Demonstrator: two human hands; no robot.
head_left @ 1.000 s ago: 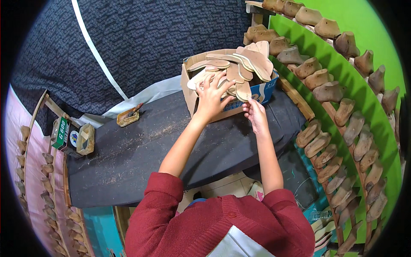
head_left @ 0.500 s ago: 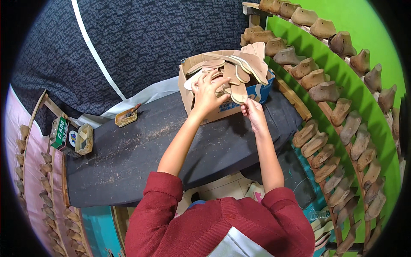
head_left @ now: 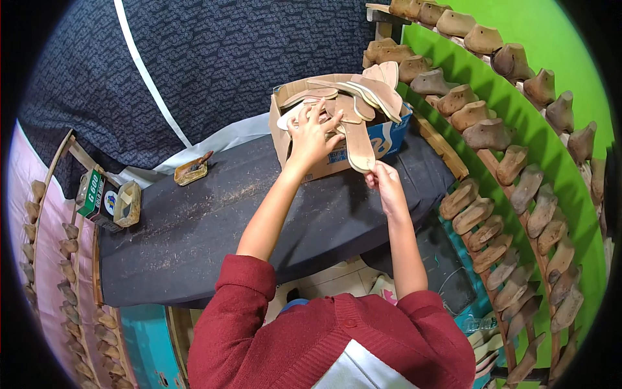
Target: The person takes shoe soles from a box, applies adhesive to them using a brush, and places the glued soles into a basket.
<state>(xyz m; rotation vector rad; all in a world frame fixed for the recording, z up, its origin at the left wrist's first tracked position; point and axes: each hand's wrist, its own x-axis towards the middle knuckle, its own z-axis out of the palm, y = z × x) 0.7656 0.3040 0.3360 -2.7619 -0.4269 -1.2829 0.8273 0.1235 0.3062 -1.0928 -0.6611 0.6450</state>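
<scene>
A cardboard box (head_left: 393,137), printed blue on its front, stands at the far side of the dark-covered table, heaped with tan shoe insoles (head_left: 382,91). My right hand (head_left: 387,184) pinches the near, rounded end of one insole (head_left: 359,146). That insole slants out over the box's front edge, its far end still among the others. With fingers spread, my left hand (head_left: 311,138) lies over the heap at the box's left half. A paler insole shows beside its fingers; what lies under the palm is hidden.
Black cloth with scattered shavings covers the table (head_left: 214,240). A small tray with a brush (head_left: 192,170) and a green-and-black can (head_left: 97,202) beside an open yellowish container (head_left: 127,204) stand to the left. Racks of wooden shoe lasts (head_left: 486,136) curve along the right; more line the left.
My right hand has drawn the insole a little toward me, so more of it shows outside the box. My left hand stays over the heap, its fingers shifted slightly.
</scene>
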